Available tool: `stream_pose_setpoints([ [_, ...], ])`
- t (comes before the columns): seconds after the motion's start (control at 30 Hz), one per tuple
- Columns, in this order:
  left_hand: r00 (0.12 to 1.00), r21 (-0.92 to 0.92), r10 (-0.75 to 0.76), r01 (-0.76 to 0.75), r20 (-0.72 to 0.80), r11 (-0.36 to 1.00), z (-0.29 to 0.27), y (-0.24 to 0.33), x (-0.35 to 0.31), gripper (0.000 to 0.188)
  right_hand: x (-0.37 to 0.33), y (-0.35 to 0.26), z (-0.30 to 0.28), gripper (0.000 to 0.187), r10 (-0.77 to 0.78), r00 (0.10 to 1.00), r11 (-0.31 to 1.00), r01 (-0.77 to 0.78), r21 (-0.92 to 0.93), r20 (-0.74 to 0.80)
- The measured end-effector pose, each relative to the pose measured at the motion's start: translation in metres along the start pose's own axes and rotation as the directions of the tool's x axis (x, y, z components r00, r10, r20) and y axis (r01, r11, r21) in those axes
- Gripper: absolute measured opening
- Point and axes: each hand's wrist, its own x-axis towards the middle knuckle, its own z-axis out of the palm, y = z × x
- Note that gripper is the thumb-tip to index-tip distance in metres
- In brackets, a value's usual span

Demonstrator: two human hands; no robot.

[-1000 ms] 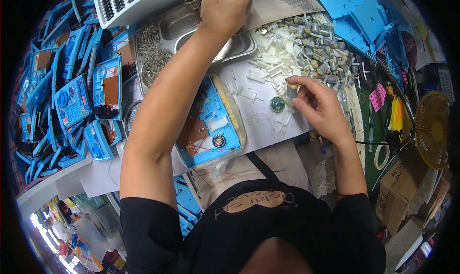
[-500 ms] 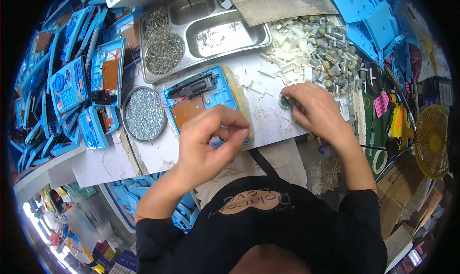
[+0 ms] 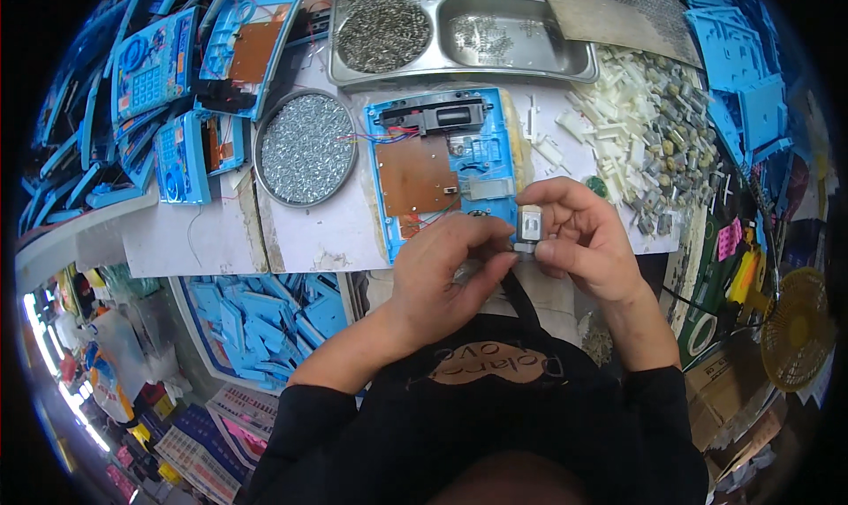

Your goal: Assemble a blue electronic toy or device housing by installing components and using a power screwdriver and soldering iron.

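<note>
A small silver-and-white motor is pinched upright between the thumb and fingers of my right hand. Close beside it, my left hand has its thumb and fingertips pressed together at the motor's lower end. Whatever those left fingers grip is too small or hidden to make out. Just beyond both hands lies an open blue plastic housing, partly covered by my left fingers. It holds a brown circuit board, a black slotted part, thin wires and a clear-grey piece.
A round dish of small screws stands left of the housing. Behind is a steel compartment tray with metal bits. White plastic parts and motors are heaped at right, near a green round object. Blue housings pile up left.
My right hand has left the green round object and come toward the housing with the motor. My left hand has met it there. The whole view has shifted.
</note>
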Motion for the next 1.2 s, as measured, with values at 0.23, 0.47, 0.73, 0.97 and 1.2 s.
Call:
stream_pose_setpoints([
  [0.23,0.999,-0.035,0.020,-0.022,-0.040,0.999,-0.002,-0.004,-0.003,0.034,0.007,-0.001,-0.002,0.048,0.064,0.997,0.997,-0.062,-0.037,0.050],
  [0.47,0.996,-0.149,-0.006,-0.007,-0.086,0.989,0.000,-0.009,-0.005,0.033,0.000,0.003,0.009,0.054,-0.273,0.962,0.792,0.236,-0.563,0.018],
  [0.73,0.923,0.223,0.382,-0.380,0.038,0.898,-0.016,-0.011,0.003,0.043,0.007,-0.018,0.012,0.045,-0.186,0.982,0.727,0.134,-0.673,-0.006],
  [0.97,0.973,0.056,0.228,-0.230,0.044,0.971,-0.027,-0.007,0.006,0.033,0.018,-0.017,0.011,0.035,-0.527,0.771,0.343,0.578,-0.741,0.357],
  [1.2,0.992,0.026,0.090,-0.093,0.092,0.995,-0.030,-0.004,0.000,0.027,0.018,-0.014,0.010,0.038,-0.542,0.665,0.218,0.701,-0.679,0.513],
])
